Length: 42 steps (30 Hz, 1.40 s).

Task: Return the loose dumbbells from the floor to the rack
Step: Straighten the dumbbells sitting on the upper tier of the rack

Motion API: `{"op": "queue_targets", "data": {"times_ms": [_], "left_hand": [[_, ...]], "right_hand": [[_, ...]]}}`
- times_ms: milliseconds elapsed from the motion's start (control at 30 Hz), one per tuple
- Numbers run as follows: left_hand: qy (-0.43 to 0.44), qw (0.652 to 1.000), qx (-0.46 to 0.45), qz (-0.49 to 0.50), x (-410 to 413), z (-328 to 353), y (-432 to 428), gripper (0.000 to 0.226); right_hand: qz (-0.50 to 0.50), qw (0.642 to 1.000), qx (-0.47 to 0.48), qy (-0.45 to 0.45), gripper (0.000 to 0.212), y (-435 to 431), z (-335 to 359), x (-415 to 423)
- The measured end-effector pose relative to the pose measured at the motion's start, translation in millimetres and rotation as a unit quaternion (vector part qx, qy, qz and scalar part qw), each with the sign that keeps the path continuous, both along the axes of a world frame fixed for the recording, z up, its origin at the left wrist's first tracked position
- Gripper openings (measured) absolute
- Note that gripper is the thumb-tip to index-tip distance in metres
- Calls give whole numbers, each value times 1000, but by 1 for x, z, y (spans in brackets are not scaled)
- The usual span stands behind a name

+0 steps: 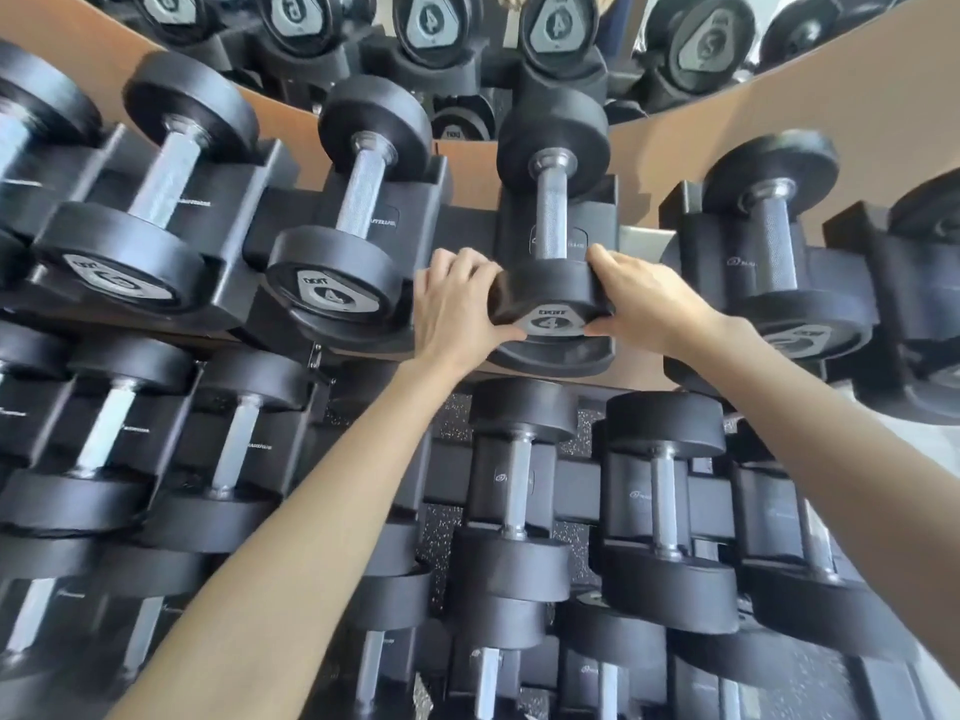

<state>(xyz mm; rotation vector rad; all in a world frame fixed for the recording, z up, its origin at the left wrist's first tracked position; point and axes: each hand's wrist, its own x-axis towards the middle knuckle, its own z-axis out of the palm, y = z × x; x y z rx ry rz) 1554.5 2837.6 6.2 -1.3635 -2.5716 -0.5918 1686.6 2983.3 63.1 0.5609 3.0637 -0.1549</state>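
Stage: racking | your left hand [457, 304] and right hand [647, 298] clasp the black rubber steel-handled dumbbell [551, 226], fingers [470, 262] curled round its near head | it sits in the black rack cradle [550, 357]; no floor strays in view

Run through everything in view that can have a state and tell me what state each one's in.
Middle 4 dumbbell, near head held by both grips over its cradle; fully seated or not, cannot tell.
Left grip, curled round that head's left side.
Right grip, curled round its right side.
Neighbouring 4 dumbbell, racked, untouched.
5 dumbbell, racked, untouched.
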Motion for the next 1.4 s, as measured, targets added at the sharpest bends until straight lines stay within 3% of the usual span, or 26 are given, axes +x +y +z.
{"op": "queue_targets", "data": {"times_ms": [233, 400, 533, 900, 1133, 1400], "left_hand": [[13, 998, -38, -58, 7, -3, -15, 52], [85, 994, -69, -28, 27, -6, -99, 58], [105, 991, -83, 19, 57, 7, -169, 56], [99, 986, -103, 81, 119, 20, -268, 57], [93, 986, -112, 78, 88, 15, -274, 60], [29, 993, -117, -1, -20, 7, -243, 68]], "right_hand": [[-107, 994, -23, 11, 36, -14, -3, 32], [-39, 992, 101, 70, 73, -46, 4, 75], [-20, 984, 126, 126, 70, -89, 0, 101], [58, 987, 96, 116, 68, -180, -11, 135], [63, 988, 87, 111, 71, -197, -21, 106], [27, 990, 60, 125, 68, -206, -13, 14]]}}
